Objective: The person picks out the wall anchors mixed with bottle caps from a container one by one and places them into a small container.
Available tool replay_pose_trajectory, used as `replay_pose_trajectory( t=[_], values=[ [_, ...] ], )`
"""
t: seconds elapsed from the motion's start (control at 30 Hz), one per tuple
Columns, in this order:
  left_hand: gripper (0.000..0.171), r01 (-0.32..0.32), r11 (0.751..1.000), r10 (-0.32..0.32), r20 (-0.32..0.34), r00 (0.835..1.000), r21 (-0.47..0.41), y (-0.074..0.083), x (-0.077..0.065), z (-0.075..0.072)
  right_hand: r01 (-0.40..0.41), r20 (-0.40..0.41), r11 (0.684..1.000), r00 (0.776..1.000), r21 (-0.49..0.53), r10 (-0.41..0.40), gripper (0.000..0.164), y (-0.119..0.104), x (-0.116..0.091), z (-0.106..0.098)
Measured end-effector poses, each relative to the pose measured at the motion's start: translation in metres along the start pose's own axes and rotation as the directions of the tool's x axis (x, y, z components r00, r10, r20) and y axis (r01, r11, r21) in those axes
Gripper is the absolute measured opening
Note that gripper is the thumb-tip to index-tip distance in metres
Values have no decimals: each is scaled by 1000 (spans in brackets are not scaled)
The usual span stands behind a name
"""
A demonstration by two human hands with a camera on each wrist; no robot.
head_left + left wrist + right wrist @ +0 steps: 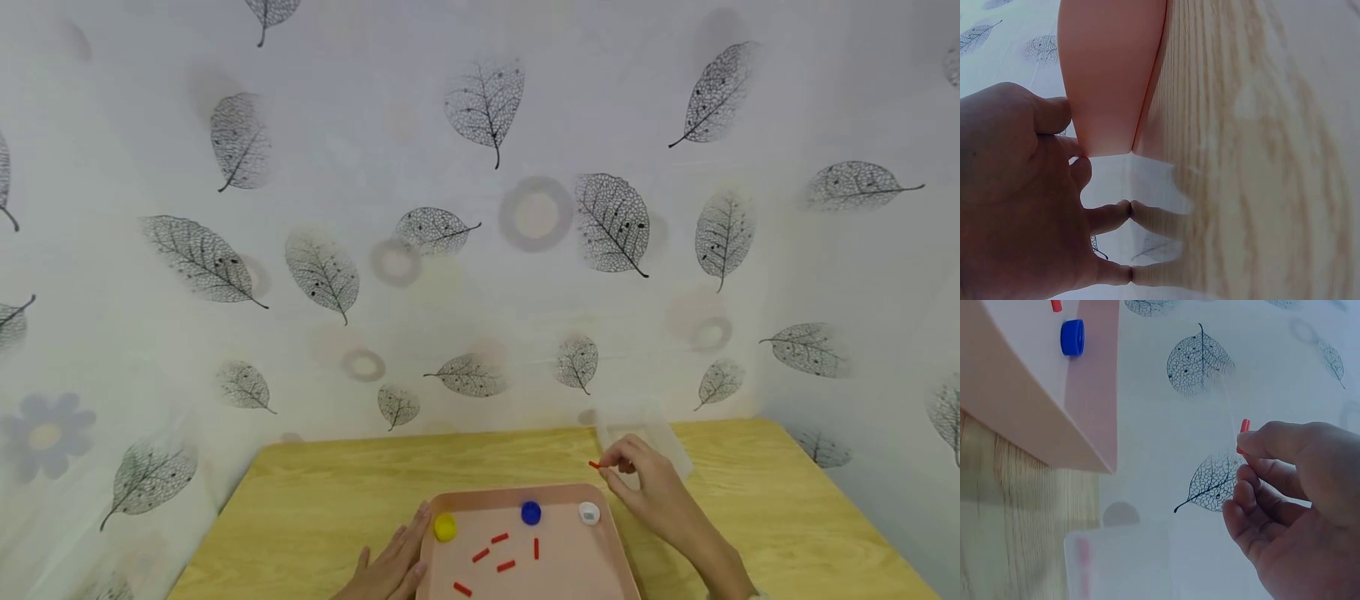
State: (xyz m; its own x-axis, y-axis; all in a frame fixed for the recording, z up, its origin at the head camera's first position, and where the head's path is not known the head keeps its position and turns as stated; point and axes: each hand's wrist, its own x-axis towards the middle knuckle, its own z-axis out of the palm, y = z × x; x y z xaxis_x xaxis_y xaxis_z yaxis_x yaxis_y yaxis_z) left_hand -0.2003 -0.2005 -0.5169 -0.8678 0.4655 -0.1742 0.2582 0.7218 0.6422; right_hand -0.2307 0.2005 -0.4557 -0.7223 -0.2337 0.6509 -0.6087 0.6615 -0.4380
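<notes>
Right hand [647,493] pinches red stick [594,464] near far edge of table [337,483]; left hand [392,560], fingers extended, touches left edge of pink tray [491,497]. We cannot read mark [588,516] on white cap [589,506] in its far right corner; near edge cut off.

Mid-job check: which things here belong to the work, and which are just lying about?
Likely in the job:
held red stick, in right hand
pink tray, touched by left hand
other red sticks, yellow cap, blue cap, white cap, in the tray

Probably just there:
wooden table
leaf-print wall
translucent container, role unclear
</notes>
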Motion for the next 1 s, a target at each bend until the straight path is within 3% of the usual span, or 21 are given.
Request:
replay_pose_trajectory(
  t=[0.13,0.3,0.5,0.8,1.0],
  values=[
    [61,-1,1000,1,6,1000,-16,0,2,0,-13,-39,1000,999,-15,13,19,9,0,-3],
    [61,6,1000,-6,-1,1000,23,1,3,2,-46,-90,998,995,-44,42,20,23,-1,-6],
    [62,12,997,-10,-32,999,73,2,5,3,-96,-103,993,991,-68,89,21,40,-5,-5],
    [63,21,999,-20,-20,1000,50,-2,5,3,-131,-124,982,986,-137,114,21,59,-11,-3],
    [63,33,998,-32,-19,999,61,-2,6,4,-133,-141,984,983,-115,116,22,67,-17,1]
  ],
)
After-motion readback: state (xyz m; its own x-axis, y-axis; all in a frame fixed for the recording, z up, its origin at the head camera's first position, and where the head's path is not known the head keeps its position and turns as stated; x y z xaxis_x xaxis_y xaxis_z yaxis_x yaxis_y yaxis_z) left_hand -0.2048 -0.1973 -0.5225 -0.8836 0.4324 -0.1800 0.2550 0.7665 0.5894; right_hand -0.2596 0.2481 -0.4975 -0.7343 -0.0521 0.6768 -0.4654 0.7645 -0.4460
